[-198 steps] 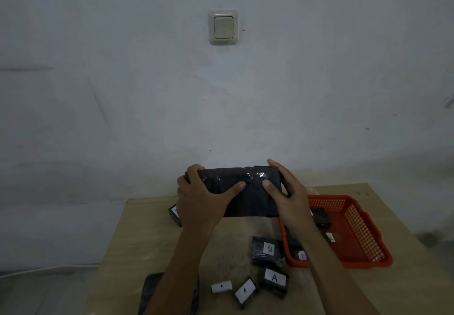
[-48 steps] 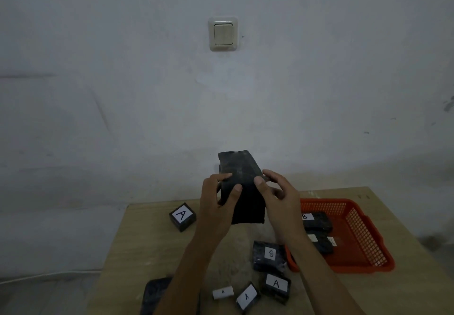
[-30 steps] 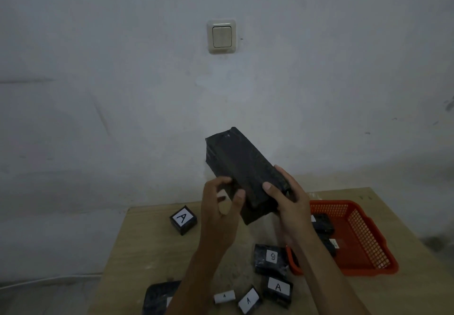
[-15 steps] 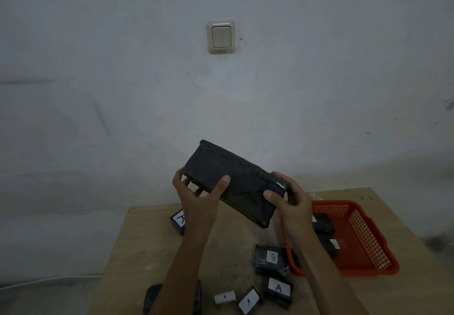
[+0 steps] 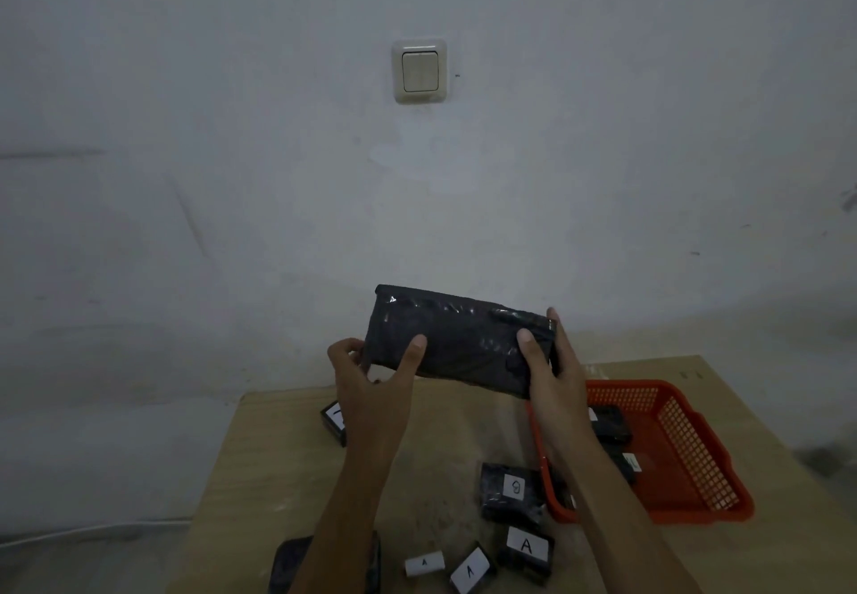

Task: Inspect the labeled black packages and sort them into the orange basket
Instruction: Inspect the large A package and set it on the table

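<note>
- Both hands hold one long black package [image 5: 457,343] up at mid-frame, above the bench [image 5: 278,463] and in front of the wall; left hand [image 5: 371,385] pinches its left end, thumb on the near face, and right hand [image 5: 552,375] grips its right end
- No label shows on the face turned to the camera, so the check of this package looks unfinished
- Basket [image 5: 686,454] sits at lower right on the bench; at least two black packages [image 5: 612,424] already lie inside, one with a white label showing
- Left on the bench, I judge: a package marked B [image 5: 510,489] just beside the basket's near-left corner, two marked A [image 5: 526,549] at the bottom edge, a small white piece [image 5: 424,564], a half-hidden one [image 5: 335,422] behind the left arm, and a dark one [image 5: 290,565] at the bottom left
- Bench is pale wood; behind it a plain grey-white wall with a light switch [image 5: 419,70] at upper centre; the room is dim
</note>
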